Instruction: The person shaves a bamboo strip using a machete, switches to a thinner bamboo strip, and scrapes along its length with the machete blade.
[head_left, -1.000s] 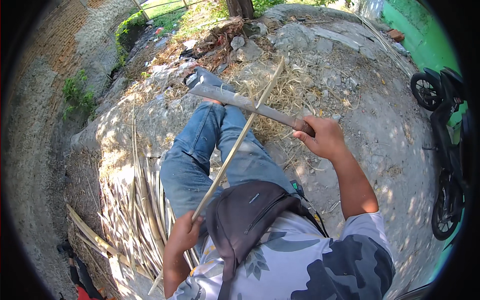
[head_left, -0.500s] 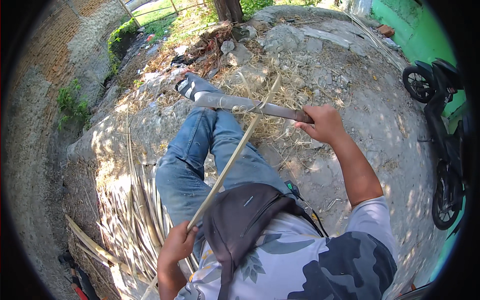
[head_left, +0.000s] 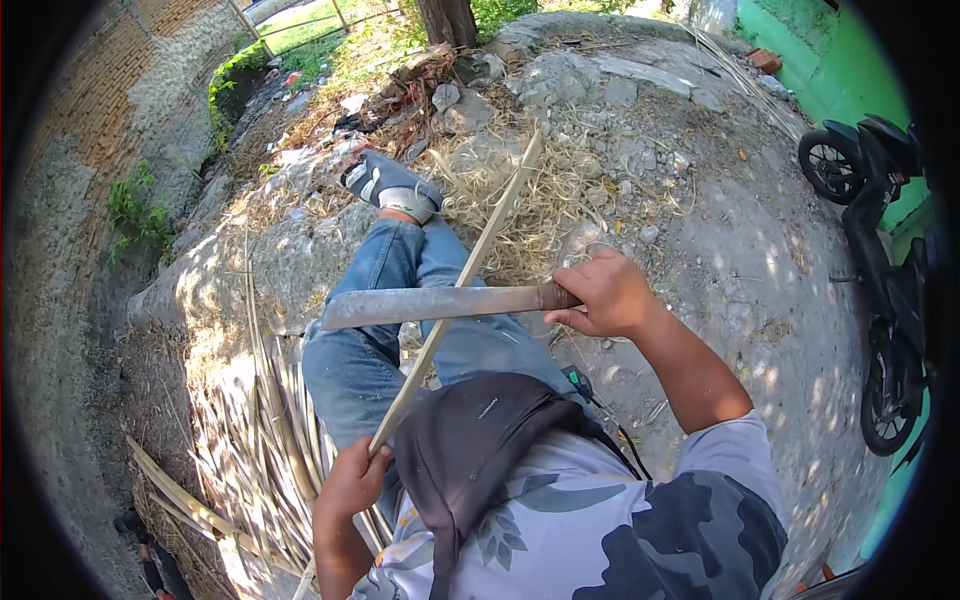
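My left hand (head_left: pixel 354 478) grips the lower end of a long pale bamboo strip (head_left: pixel 490 228), which slants up and away across my legs. In my right hand (head_left: pixel 606 293) is the handle of a machete (head_left: pixel 420 306), its broad grey blade pointing left. The blade lies across the strip at about the middle of its length, over my thighs. From this view I cannot tell whether the edge touches the strip. A black bag (head_left: pixel 470 430) rests at my waist beside the strip.
Split bamboo strips (head_left: pixel 275 440) lie in a pile at my left. Thin curled shavings (head_left: pixel 530 225) cover the ground past my legs. A black motorcycle (head_left: pixel 880 270) stands at the right by a green wall (head_left: pixel 800 60). A rough brick wall (head_left: pixel 90 130) rises on the left.
The machete has come back along the strip toward my body, from near the far end to above my thighs. The left hand stays almost in place.
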